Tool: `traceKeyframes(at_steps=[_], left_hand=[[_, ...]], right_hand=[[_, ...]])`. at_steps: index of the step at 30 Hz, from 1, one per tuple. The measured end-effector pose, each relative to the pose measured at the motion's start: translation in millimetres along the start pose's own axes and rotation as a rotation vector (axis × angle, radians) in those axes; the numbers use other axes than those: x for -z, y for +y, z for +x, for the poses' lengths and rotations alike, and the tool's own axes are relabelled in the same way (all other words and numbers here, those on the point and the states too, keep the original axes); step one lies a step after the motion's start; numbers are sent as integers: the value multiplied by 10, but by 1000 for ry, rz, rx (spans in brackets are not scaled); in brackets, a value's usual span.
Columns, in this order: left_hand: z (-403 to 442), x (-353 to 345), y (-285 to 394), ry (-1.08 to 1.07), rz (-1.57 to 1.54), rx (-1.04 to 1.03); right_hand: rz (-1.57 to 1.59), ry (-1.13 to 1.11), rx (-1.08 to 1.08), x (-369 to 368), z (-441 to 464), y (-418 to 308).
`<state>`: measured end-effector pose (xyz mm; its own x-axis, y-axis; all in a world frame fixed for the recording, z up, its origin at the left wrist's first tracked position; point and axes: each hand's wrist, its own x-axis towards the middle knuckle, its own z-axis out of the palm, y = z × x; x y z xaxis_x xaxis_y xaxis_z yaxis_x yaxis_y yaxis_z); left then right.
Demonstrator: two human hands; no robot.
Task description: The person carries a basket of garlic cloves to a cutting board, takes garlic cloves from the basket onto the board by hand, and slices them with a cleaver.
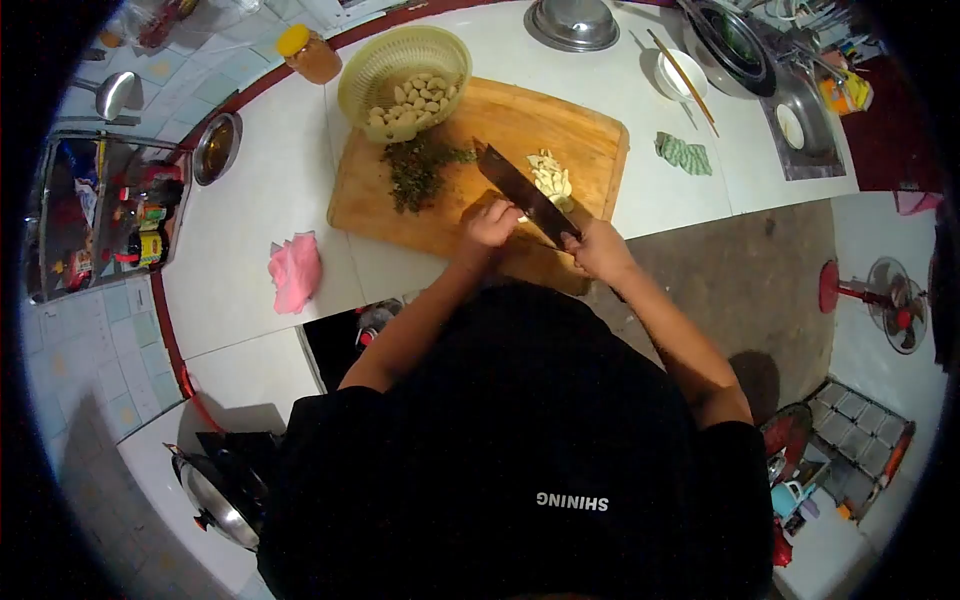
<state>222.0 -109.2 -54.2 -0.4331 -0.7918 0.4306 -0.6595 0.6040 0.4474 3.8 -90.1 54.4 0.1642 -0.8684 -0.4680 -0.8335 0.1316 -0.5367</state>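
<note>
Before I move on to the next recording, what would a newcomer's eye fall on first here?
Probably the broad, dark cleaver, gripped in the right hand over the wooden board, with pale cut pieces lying just right of its blade. After that, likely the yellowish basket of pale, rounded pieces at the board's far-left corner, and the bright pink cloth on the white counter to the left.
</note>
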Motion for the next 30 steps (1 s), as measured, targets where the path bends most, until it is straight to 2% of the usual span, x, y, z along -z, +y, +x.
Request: traceKeyframes(at_steps=[2, 4, 6, 8, 10, 14, 16, 19, 24, 26, 29, 30], left_hand=[[29, 90, 46, -53, 51, 8], [-1, 9, 91, -17, -133, 184], [-41, -44, 88, 8, -157, 190], [-26, -56, 1, 36, -16, 23], [-18, -78, -23, 53, -1, -6], [-54, -86, -39, -27, 43, 30], [-60, -105, -42, 25, 44, 18], [-61, -119, -41, 48, 32, -5], [-51, -44, -61, -9, 10, -15], [-41, -6, 17, 11, -9, 8], [-22, 4, 4, 11, 3, -10], [-35, -40, -34, -5, -6, -11]], right_hand=[[43, -59, -46, 171, -89, -70], [119, -155, -160, 278, -160, -121], [-66, -92, -52, 37, -23, 40], [-132, 2, 33, -125, 59, 126], [-79, 114, 106, -142, 60, 39], [-33, -61, -39, 195, -115, -111], [17, -112, -80, 124, -83, -6], [-147, 71, 70, -238, 121, 201], [61, -10, 2, 101, -43, 23], [121, -93, -95, 144, -87, 27], [-90, -41, -34, -82, 58, 53], [-120, 184, 239, -154, 68, 38]])
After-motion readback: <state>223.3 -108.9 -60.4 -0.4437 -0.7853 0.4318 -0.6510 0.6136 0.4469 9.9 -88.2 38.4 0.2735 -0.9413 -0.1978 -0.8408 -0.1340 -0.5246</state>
